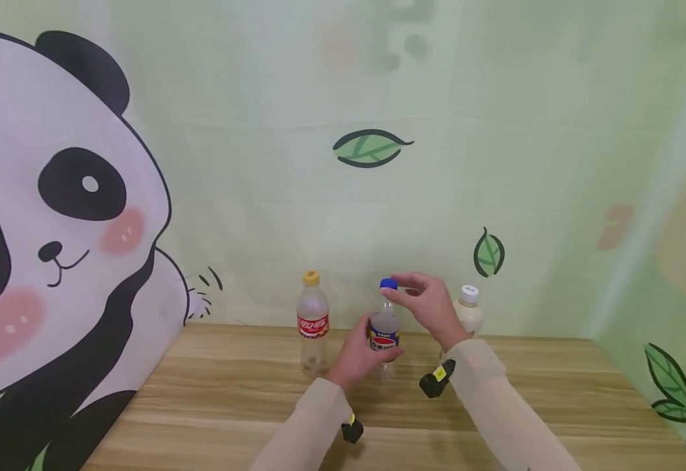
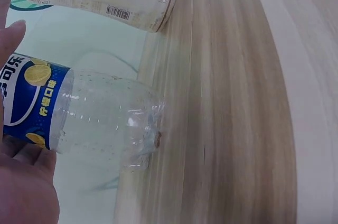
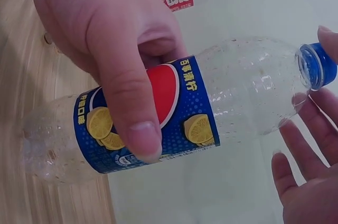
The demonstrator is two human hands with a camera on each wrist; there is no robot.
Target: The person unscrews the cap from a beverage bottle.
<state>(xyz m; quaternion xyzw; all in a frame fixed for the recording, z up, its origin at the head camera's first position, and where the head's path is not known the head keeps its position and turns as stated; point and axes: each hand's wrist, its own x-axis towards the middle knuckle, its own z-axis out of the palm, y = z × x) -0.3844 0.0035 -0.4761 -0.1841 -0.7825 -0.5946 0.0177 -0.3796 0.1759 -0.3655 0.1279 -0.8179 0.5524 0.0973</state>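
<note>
The clear bottle has a blue Pepsi label; neighbouring bottle, red label.

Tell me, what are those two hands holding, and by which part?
The left hand grips the blue-labelled bottle around its label. The right hand pinches its blue cap.

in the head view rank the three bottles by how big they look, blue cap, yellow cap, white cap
1. Yellow-cap bottle, fully visible and looks tallest.
2. Blue-cap bottle, close in height; the left hand hides part, so unsure.
3. White-cap bottle, mostly hidden behind the right hand.
</note>
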